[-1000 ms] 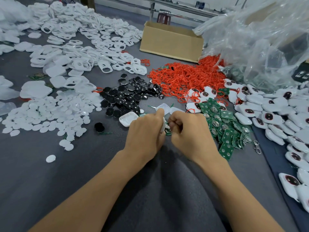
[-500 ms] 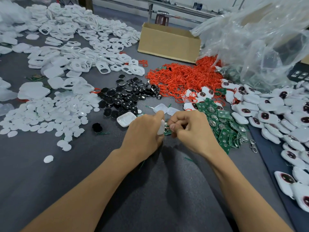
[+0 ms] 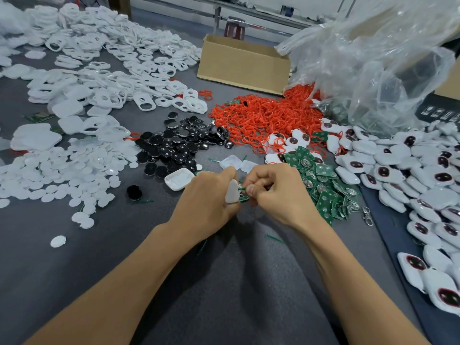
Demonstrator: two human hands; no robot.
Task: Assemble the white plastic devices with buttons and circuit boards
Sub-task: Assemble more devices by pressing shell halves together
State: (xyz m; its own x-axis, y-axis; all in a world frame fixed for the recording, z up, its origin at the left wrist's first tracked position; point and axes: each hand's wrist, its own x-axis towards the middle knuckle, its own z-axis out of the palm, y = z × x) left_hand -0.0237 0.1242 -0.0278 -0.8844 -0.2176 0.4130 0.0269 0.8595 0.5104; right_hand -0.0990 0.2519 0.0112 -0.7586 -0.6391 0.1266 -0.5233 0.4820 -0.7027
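Observation:
My left hand (image 3: pixel 206 202) grips a white plastic shell (image 3: pixel 232 191) on edge, above the grey table (image 3: pixel 224 282). My right hand (image 3: pixel 278 195) pinches a small green circuit board (image 3: pixel 243 197) against the shell's open side. A heap of green circuit boards (image 3: pixel 323 188) lies just right of my hands. Black round buttons (image 3: pixel 179 145) are piled beyond my left hand. An empty white shell (image 3: pixel 178 179) lies face up beside them. Finished white devices with dark buttons (image 3: pixel 410 175) cover the right side.
Red rubber rings (image 3: pixel 263 118) are heaped at centre back. White discs (image 3: pixel 57 175) and white frames (image 3: pixel 104 70) spread over the left. A cardboard box (image 3: pixel 244 66) and a clear plastic bag (image 3: pixel 373 61) stand at the back right. A dark mat (image 3: pixel 403 245) edges the right.
My hands have drawn slightly apart, and the white shell now shows on edge between them with the green board at its side.

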